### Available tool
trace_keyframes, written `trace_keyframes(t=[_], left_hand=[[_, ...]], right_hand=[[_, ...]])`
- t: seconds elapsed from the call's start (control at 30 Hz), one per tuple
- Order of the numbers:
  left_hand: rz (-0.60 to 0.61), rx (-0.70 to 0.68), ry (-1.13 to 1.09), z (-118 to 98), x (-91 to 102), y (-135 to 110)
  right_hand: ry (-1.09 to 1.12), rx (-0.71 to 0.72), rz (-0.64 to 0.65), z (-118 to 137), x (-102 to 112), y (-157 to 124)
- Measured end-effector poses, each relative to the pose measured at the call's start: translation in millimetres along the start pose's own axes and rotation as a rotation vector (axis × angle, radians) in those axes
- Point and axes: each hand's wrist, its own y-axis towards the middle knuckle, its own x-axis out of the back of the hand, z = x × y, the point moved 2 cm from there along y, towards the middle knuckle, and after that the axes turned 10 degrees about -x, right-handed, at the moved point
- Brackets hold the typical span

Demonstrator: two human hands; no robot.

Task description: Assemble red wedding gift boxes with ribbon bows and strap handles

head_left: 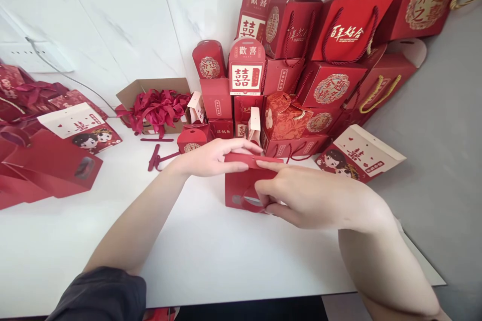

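A red gift box (237, 183) stands on the white table in front of me, with a small hole in its folded top edge and a clear window low on its front. My left hand (213, 158) grips the top edge from the left, thumb in front and fingers behind. From the right, my right hand (301, 190) lays its index finger along the top edge near the hole. Its other fingers are curled in front of the box. A dark red ribbon (244, 199) loops across the window into these curled fingers; its ends are hidden.
Stacked red gift boxes (335, 85) rise behind. A cardboard box of red ribbons (160, 110) stands at the back left, with loose ribbon pieces (153, 157) before it. Red bags (48, 170) lie left; a cream-flapped box (356, 153) stands right, by a grey surface (433, 170).
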Motion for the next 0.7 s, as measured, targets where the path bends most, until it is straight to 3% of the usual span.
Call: trace_keyframes(t=[0.1,0.2,0.3,0.4,0.6,0.7], left_hand=[[0.002,0.036,-0.015,3.0,-0.4,0.8],[0.008,0.018,0.038,1.6,1.6,-0.3],[-0.044,-0.042,0.208,-2.9,5.8,-3.2],[-0.121,-0.038,0.401,-7.3,8.2,-6.0],[-0.062,-0.057,0.431,-17.4,2.0,-3.5],[-0.063,0.001,0.385,-22.2,-0.8,-2.3]], right_hand=[[0.066,0.023,0.020,-3.3,5.1,2.4],[0.308,0.162,0.050,-8.7,13.9,4.1],[0.621,0.272,-0.050,-20.4,22.4,8.0],[0.803,0.278,-0.155,-34.9,23.2,17.0],[0.891,0.260,0.013,-53.5,11.4,39.4],[0.880,0.243,0.042,-57.8,7.8,45.1]])
